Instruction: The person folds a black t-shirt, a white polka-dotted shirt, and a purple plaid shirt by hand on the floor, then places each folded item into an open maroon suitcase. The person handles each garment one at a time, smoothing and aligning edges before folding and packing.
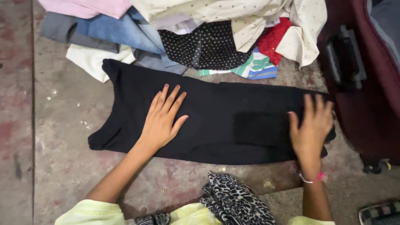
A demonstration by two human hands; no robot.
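A black garment (225, 112) lies spread flat on the concrete floor in front of me, running from upper left to right. My left hand (163, 118) rests palm down on its left half, fingers apart. On the garment's right end my right hand (311, 125) presses flat with fingers spread; a pink and white bracelet sits on that wrist. Neither hand grips the cloth.
A heap of clothes (196, 29) lies behind the garment: pink, blue denim, grey, white, black dotted, cream dotted, red, striped. A dark red suitcase (366, 79) stands at the right. Leopard-print cloth (235, 200) lies near my lap. A checked item (381, 213) sits bottom right.
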